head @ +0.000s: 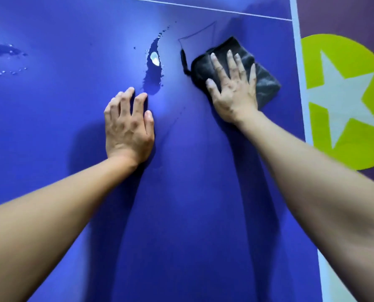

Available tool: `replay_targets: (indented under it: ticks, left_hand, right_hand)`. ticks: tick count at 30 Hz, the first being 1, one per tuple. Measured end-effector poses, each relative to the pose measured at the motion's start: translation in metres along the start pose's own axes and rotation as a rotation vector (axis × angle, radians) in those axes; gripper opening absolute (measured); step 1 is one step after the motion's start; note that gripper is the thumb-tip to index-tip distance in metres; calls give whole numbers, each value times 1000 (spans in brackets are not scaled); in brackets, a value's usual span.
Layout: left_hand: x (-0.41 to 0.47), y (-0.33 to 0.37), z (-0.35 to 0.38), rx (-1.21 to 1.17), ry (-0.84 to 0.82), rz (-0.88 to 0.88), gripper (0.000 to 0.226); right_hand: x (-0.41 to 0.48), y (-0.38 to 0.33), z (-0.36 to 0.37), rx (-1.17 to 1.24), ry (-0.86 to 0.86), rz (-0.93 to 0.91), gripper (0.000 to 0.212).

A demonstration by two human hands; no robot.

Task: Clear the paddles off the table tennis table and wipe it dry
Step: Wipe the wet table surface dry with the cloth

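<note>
At the far left of the frame a smear of water (4, 51) with loose droplets below it lies on the blue bench (181, 203), not yet wiped. Lower and nearer the middle, the left hand (128, 127) rests on the bare surface, its fingers (138, 105) slightly bent and a little apart, holding nothing; it looks to be a brace for the lean. Just above its fingertips a long puddle (153, 68) runs up the frame, with a trail of drops at its upper end. Right of the puddle, the right hand (233, 83) lies flat on a folded dark grey cloth (266, 83), fingers (217, 66) straight and spread, pressing it down onto the bench close to the white edge line (297, 40). Beyond that edge, at the right of the frame, the floor shows a green circle with a white star (343, 94).

No paddles are in view here, so the clearing seems done and the wiping is the step in hand. The next move likely calls for sliding the cloth leftward through the puddle under even pressure, then on to the far-left smear, with the left hand lifted out of the path.
</note>
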State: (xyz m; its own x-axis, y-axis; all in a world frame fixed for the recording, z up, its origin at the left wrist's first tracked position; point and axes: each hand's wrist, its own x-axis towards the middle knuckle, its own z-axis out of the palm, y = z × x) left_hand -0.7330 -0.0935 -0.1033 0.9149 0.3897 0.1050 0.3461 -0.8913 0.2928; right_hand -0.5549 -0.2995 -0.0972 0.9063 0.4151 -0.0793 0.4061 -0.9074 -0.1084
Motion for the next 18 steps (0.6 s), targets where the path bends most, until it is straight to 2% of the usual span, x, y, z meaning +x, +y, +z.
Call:
replay_targets:
  ticks: [10, 14, 18]
  left_hand:
    - [-3, 0, -16, -91, -127, 0, 46]
    - [-9, -15, -32, -86, -267, 91, 50]
    - [-12, -24, -44, -7, -330, 175, 52]
  right_hand:
    - [-273, -78, 28, 83, 58, -41, 66]
    - [-373, -102, 34, 107, 26, -20, 67]
    - [-441, -125, 41, 104, -13, -29, 71]
